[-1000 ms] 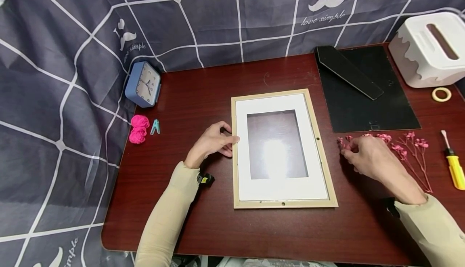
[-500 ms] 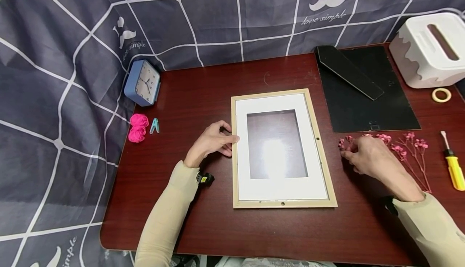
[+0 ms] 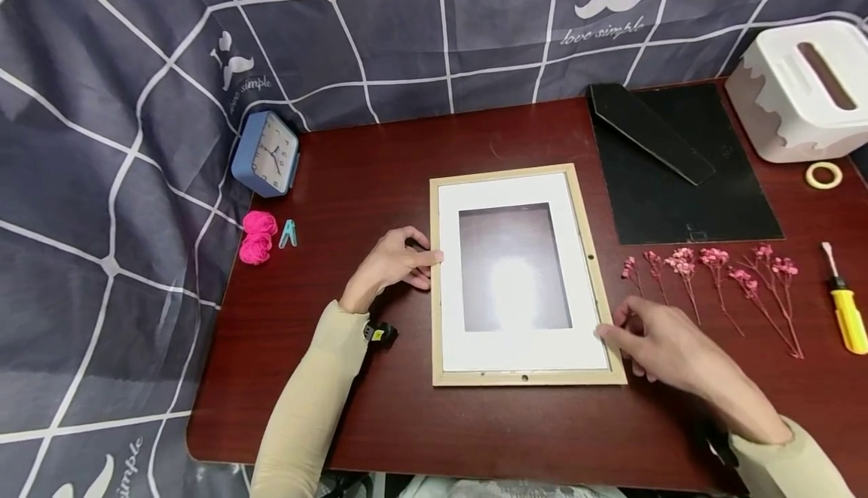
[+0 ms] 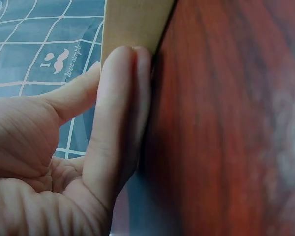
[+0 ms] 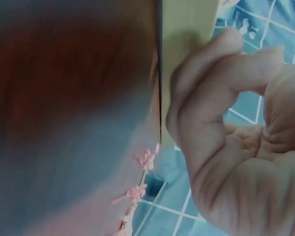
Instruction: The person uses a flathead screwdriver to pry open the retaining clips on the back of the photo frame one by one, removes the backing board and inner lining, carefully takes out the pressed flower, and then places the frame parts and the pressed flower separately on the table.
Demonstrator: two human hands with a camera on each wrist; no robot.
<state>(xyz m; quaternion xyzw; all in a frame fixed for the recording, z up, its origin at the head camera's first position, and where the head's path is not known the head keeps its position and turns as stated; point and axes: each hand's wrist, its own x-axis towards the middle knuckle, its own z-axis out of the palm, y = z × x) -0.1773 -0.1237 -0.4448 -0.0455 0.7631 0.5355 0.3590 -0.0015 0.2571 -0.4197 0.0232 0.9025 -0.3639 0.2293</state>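
A light wood picture frame (image 3: 529, 380) lies on the dark red table, with a white mat (image 3: 518, 351) inside it around a rectangular window. My left hand (image 3: 388, 263) holds its left side, thumb on the top edge and fingers against the outer face; the left wrist view shows these fingers (image 4: 115, 93) along the wood. At the lower right side, my right hand (image 3: 671, 343) has its thumb over the edge, while curled fingers (image 5: 199, 93) meet the side in the right wrist view. Several pink dried flower sprigs (image 3: 681, 263) lie in a row beyond this hand.
A black backing board (image 3: 685, 204) with its stand leg lies at the back right, near a white tissue box (image 3: 780, 121) and a wooden ring (image 3: 823, 175). A yellow screwdriver (image 3: 849, 321) is far right. At left are a blue clock (image 3: 266, 155), pink yarn (image 3: 258, 238) and a teal clip (image 3: 288, 233).
My right hand has left the flower sprigs and come down and left to the frame's right edge, uncovering the sprigs. The left hand stays on the frame.
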